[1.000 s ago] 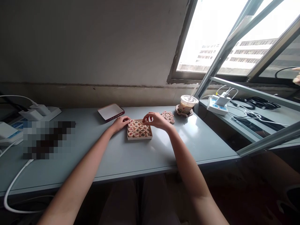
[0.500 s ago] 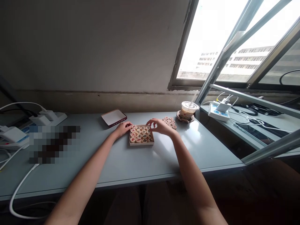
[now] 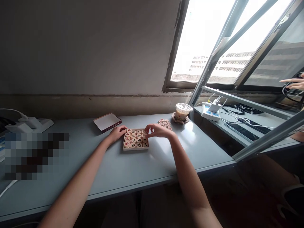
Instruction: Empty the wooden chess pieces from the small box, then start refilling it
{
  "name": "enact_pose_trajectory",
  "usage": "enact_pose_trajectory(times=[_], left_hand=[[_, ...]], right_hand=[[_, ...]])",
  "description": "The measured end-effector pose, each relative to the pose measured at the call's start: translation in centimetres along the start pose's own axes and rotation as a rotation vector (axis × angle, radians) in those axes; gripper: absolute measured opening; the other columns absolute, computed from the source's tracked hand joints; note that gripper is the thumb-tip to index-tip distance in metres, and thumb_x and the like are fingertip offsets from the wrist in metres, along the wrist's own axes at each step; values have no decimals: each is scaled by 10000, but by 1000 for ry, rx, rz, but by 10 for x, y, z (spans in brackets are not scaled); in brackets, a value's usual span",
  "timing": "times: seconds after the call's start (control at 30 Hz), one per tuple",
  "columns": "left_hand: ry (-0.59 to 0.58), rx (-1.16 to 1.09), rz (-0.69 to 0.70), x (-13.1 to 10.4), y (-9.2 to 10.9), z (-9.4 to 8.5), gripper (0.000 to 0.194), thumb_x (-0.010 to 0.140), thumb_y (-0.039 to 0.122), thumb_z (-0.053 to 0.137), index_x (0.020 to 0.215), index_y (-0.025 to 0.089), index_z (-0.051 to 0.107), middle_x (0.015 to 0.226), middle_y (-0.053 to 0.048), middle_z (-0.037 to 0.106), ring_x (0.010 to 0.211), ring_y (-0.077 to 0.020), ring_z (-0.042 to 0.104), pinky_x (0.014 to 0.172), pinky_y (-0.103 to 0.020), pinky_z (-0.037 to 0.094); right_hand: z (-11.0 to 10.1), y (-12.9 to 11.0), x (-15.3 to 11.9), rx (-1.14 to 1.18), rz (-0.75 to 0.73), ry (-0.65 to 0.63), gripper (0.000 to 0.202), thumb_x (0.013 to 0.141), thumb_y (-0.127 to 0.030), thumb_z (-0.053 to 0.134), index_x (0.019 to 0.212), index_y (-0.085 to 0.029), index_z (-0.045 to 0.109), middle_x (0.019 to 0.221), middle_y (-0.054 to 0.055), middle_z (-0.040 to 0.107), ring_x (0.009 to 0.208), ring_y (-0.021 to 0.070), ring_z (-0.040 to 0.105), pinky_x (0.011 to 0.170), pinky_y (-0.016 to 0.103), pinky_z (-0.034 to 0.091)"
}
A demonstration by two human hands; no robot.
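Observation:
An open box point(image 3: 136, 148) of round wooden pieces with red and black characters lies on the grey table. My left hand point(image 3: 117, 133) is at the box's upper left corner, its fingers closed around the rim there. At the upper right corner, my right hand point(image 3: 155, 130) has its thumb and fingertips bent together over the pieces; whether a piece is between them is too small to tell. A cluster of loose round pieces point(image 3: 165, 123) lies behind my right hand. The box lid point(image 3: 107, 122), white inside, rests behind my left hand.
A lidded drink cup point(image 3: 183, 111) with a straw stands in a holder at the table's back right. Power strips point(image 3: 211, 113) with cables lie on the right shelf and at the left. A metal frame post borders the right side. Another person's hand point(image 3: 295, 83) shows at the far right.
The view has turned to the right, bringing another person's hand into sight. Some pieces in the box show different characters in their places. Both my hands remain at the box's upper corners.

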State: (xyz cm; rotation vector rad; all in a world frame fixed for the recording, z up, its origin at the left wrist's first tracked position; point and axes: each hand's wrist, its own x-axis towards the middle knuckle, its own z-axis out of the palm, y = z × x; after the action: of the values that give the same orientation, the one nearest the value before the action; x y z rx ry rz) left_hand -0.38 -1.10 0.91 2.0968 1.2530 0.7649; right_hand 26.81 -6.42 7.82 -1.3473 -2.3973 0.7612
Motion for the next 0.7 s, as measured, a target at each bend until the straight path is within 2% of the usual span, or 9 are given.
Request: enact_pose_trajectory(times=[0.1, 0.17, 0.23, 0.3, 0.47, 0.7], left_hand=[[-13, -26, -23, -1, 2, -2, 378, 754, 454, 450, 897, 163, 643, 976, -81, 680, 932, -248, 600, 837, -336, 429], [-19, -55, -38, -1, 2, -4, 391, 736, 462, 477, 904, 155, 652, 995, -90, 681, 950, -252, 600, 858, -339, 426], [-27, -79, -45, -1, 2, -4, 388, 724, 459, 496, 902, 155, 658, 993, -88, 686, 951, -251, 603, 860, -336, 429], [-25, -82, -45, -2, 1, -4, 376, 723, 451, 498, 897, 159, 659, 978, -80, 689, 938, -249, 606, 848, -336, 433], [-8, -55, -15, -2, 0, -3, 363, 734, 439, 489, 891, 158, 656, 960, -76, 687, 926, -249, 608, 842, -344, 433], [4, -41, -9, -3, 2, -3, 349, 736, 419, 475, 885, 153, 645, 955, -83, 677, 925, -243, 599, 846, -339, 424]], right_hand=[[-18, 18, -16, -172, 278, 37, 288, 721, -433, 680, 876, -191, 656, 892, 20, 649, 779, 142, 575, 618, 217, 389], [-24, 28, -22, -346, 482, 84, 283, 700, -422, 700, 845, -185, 648, 869, 30, 652, 785, 165, 581, 603, 228, 369], [-25, 33, -24, -472, 609, 131, 307, 701, -421, 704, 883, -182, 639, 884, 43, 653, 800, 182, 586, 592, 235, 352], [-23, 35, -23, -523, 639, 152, 332, 705, -433, 701, 913, -184, 633, 899, 49, 651, 803, 185, 591, 586, 236, 342], [-20, 36, -19, -508, 583, 150, 306, 723, -497, 657, 848, -218, 645, 869, 22, 651, 769, 168, 589, 589, 236, 329], [-18, 44, -20, -548, 586, 145, 380, 715, -495, 670, 940, -195, 612, 911, 39, 640, 792, 171, 576, 572, 237, 316]])
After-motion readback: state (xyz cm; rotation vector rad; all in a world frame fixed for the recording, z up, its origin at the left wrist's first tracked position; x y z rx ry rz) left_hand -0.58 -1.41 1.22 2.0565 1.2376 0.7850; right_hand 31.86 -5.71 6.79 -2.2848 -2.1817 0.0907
